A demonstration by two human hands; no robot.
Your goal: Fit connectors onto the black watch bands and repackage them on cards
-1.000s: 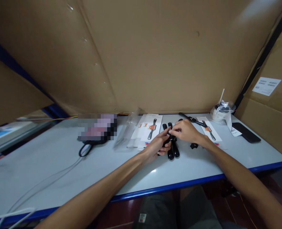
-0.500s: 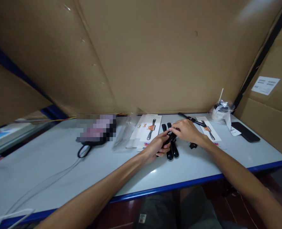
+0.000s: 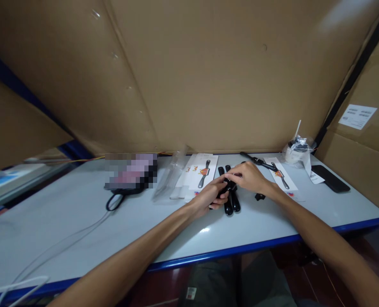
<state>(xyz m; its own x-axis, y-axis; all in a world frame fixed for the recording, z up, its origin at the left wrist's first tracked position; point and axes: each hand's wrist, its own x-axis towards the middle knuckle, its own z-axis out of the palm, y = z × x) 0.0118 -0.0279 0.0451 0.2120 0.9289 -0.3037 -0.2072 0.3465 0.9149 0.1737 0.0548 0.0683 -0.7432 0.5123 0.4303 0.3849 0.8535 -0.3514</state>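
Note:
My left hand and my right hand meet over a pair of black watch straps lying on the pale table. Both hands have their fingers pinched on a small black piece where the straps cross. The straps' lower ends stick out below my fingers. A small black part lies just right of my right wrist.
White printed cards showing a strap lie behind my left hand, another card behind my right. A clear sleeve, a bagged item, a dark phone, black scissors and a white cable are on the table. Cardboard walls surround it.
Both hands stay pinched over the straps; the fingers shift slightly, and the small black part near my right wrist keeps its place.

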